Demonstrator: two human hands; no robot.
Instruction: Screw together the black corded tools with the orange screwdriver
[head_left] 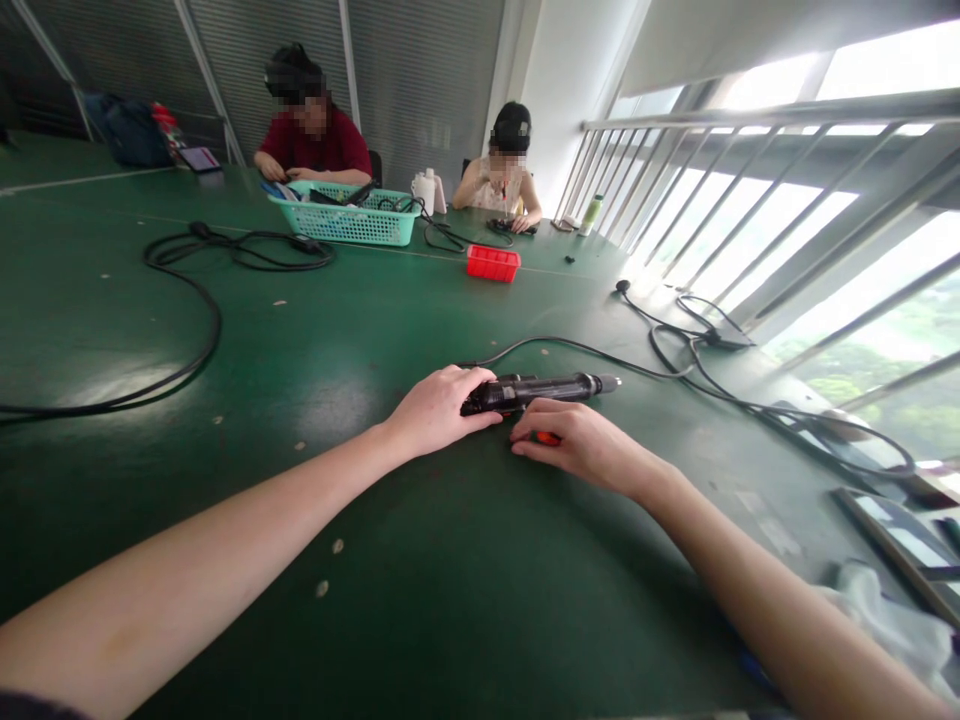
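Note:
A black electric screwdriver (551, 390) lies sideways on the green table (420, 600), its metal tip pointing right. My left hand (442, 405) is closed around its rear end, where a cord leaves the tool. Just below the tool's middle, my right hand (581, 443) has its fingers curled together around a small tool with an orange handle (547, 438), probably a hand screwdriver. Most of that tool is hidden by the fingers. I cannot tell whether its end touches the electric screwdriver.
Farther back are a red bin (493, 264), a mint basket (352, 222) of tools and a green bottle (591, 215). Black cables (217, 320) lie left and right. Two people (319, 140) sit across the table. A metal railing (750, 200) lines the right side.

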